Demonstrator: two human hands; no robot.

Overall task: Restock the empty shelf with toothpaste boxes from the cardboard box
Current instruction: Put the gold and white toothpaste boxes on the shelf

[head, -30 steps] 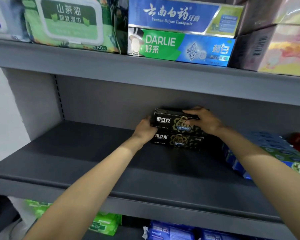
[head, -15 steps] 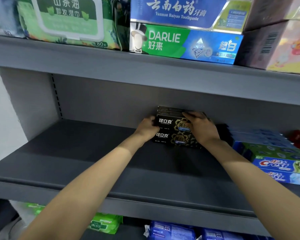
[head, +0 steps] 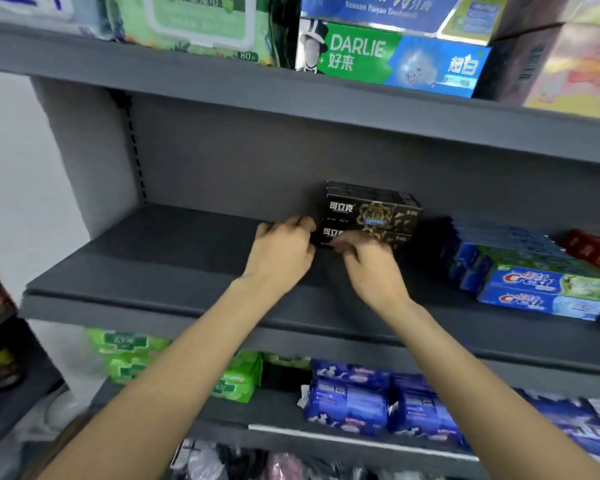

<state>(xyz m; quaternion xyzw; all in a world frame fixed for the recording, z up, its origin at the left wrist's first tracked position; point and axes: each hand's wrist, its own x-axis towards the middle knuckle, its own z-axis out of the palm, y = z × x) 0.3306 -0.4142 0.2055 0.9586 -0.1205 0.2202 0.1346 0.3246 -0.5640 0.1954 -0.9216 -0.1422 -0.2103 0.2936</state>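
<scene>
We see two black toothpaste boxes (head: 371, 216) stacked at the back of the grey shelf (head: 187, 268), white Chinese lettering on their fronts. Our left hand (head: 281, 254) sits at the lower box's left end and our right hand (head: 368, 261) at its front, fingers curled; whether either truly grips is blurred. Crest boxes (head: 541, 292) lie to the right, a DARLIE box (head: 395, 60) above.
</scene>
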